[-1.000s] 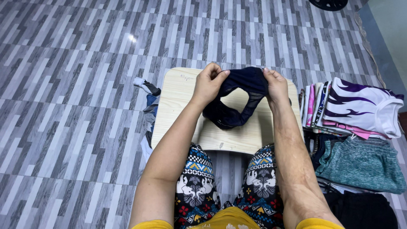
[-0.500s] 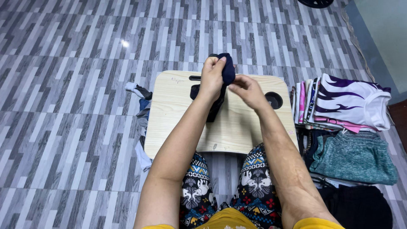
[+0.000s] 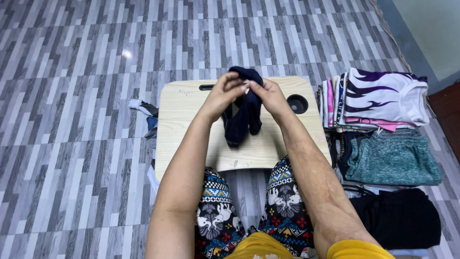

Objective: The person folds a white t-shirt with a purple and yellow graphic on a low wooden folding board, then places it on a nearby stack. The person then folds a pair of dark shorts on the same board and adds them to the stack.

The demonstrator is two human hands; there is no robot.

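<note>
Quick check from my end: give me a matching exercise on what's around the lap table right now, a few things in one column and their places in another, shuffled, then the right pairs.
Things:
1. dark navy garment
2. teal knit top
3. round cup hole
4. loose clothes heap

Places:
A. on the floor, left of the lap table
B. pinched between the left hand and the right hand
C. far right corner of the table top
D. folded on the floor, right of the table

Pairs: 1-B, 2-D, 3-C, 4-A
</note>
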